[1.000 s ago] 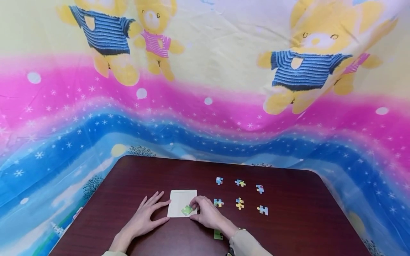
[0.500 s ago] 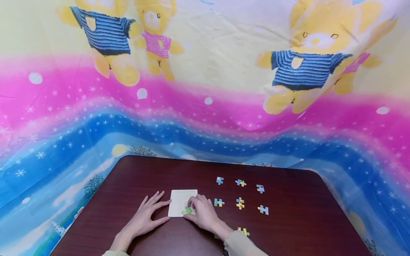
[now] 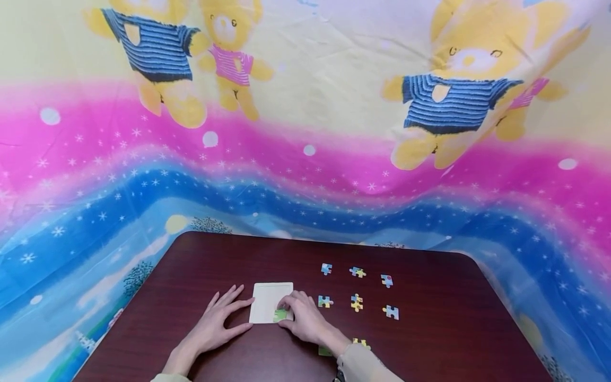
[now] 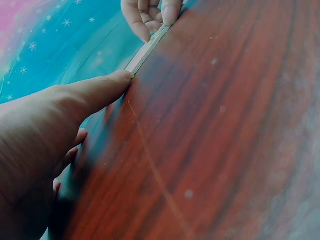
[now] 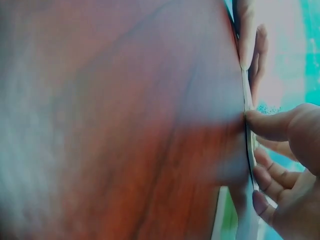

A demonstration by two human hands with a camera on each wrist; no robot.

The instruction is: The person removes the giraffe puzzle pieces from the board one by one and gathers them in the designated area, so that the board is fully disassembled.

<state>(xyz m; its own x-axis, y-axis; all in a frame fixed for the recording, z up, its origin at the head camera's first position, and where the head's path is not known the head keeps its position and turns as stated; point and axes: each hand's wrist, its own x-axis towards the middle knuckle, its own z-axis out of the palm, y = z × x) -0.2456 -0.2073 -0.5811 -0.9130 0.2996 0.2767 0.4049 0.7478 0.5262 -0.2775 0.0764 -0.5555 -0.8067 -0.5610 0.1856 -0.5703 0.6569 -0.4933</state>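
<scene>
A square cream puzzle board (image 3: 263, 298) lies flat on the table. In its lower right corner is a green jigsaw puzzle piece (image 3: 279, 315), partly covered by my right hand (image 3: 306, 319), whose thumb and curled fingers pinch it. My left hand (image 3: 216, 322) rests on the table with fingers spread, its thumb and forefinger touching the board's left side. In the left wrist view, the left thumb (image 4: 102, 91) meets the edge of the board (image 4: 149, 49). The right wrist view shows the right thumb (image 5: 272, 124) at the board's edge.
Right of the board, loose puzzle pieces lie in rows on the dark brown table (image 3: 429, 329), among them a yellow piece (image 3: 356, 302) and a blue piece (image 3: 391, 312). A green piece (image 3: 325, 351) is partly under the right forearm. A bear-print cloth (image 3: 305, 106) hangs behind.
My right hand has shifted slightly left over the board. The green piece has turned from tilted to squared with the board's lower right corner. The left hand stays in place.
</scene>
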